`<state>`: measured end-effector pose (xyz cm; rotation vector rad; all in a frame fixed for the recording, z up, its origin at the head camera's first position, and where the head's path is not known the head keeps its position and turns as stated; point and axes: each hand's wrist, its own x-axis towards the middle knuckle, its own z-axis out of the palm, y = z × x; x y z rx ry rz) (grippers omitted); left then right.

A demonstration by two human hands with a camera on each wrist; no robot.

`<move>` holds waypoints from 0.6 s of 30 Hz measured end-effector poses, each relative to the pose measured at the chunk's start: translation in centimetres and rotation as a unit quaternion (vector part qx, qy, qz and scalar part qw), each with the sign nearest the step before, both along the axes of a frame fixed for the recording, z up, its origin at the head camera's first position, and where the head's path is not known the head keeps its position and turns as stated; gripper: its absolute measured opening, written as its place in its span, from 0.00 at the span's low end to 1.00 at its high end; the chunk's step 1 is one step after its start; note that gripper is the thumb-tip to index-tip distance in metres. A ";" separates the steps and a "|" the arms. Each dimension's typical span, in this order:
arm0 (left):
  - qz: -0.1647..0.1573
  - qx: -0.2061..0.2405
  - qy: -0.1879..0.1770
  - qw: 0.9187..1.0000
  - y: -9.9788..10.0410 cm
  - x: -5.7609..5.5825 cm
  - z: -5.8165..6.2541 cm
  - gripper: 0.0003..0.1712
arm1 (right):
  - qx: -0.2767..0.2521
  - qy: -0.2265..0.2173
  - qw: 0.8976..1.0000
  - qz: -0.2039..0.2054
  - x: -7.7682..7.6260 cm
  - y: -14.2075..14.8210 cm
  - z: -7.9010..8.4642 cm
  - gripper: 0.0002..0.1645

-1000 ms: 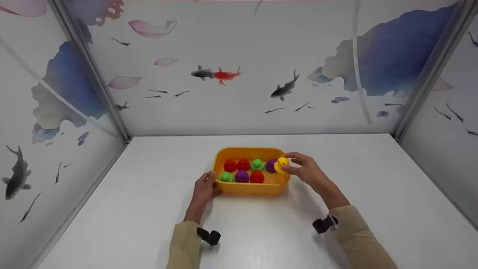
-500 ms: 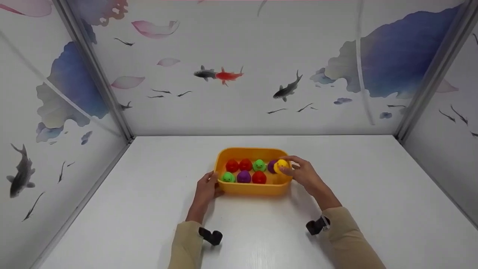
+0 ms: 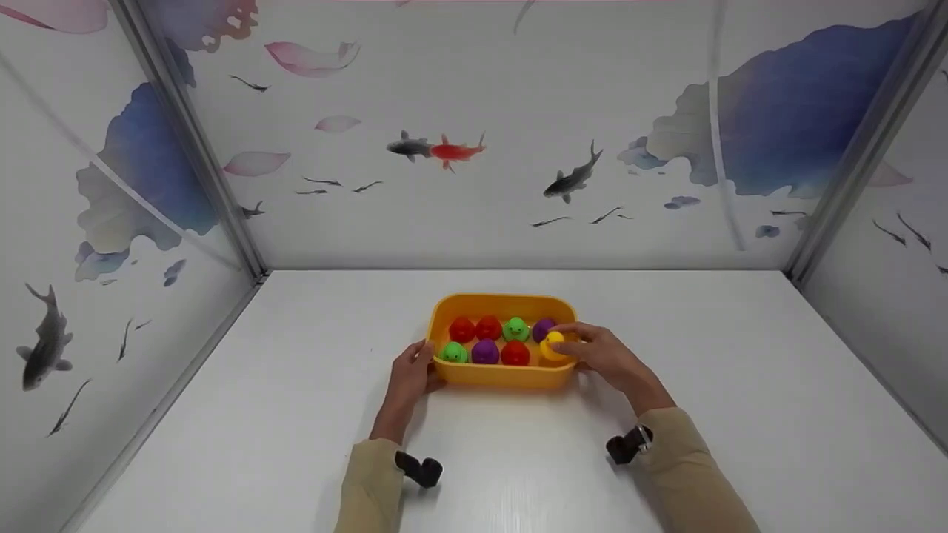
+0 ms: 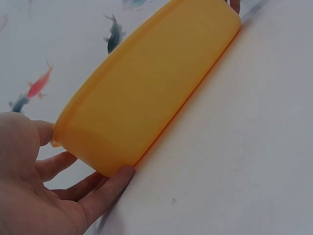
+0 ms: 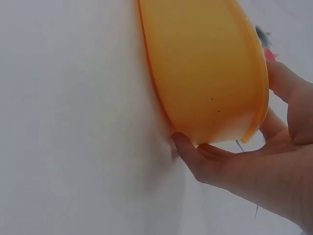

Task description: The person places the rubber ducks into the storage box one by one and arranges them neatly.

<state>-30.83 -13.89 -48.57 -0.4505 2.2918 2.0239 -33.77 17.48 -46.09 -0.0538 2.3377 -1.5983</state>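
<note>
A yellow plastic container stands on the white table with several small rubber ducks in it. My left hand grips its left end; in the left wrist view the thumb of that hand is at the rim and the fingers touch the lower wall. My right hand pinches a yellow duck low inside the right end. The right wrist view shows that hand at the container's end, some fingers against the outside; the wall hides the yellow duck there.
Inside the container sit red ducks, green ducks and purple ducks, in two rows. White walls printed with fish stand behind and at both sides of the table.
My right hand has lowered the yellow duck into the container's right end, in front of a purple duck. My left hand keeps its grip. The head view has shifted slightly.
</note>
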 end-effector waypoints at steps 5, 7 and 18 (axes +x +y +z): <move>0.001 -0.001 -0.001 1.000 0.1 0.0 0.1 0.30 | 0.032 0.006 0.999 0.020 -0.3 0.1 0.4 0.27; 0.002 -0.001 -0.002 1.000 0.2 0.0 0.1 0.31 | 0.049 0.012 0.998 0.023 -0.4 0.0 0.5 0.28; 0.002 -0.003 -0.004 1.000 0.0 -0.1 0.0 0.31 | 0.112 0.017 0.994 0.003 -0.9 -1.3 1.0 0.23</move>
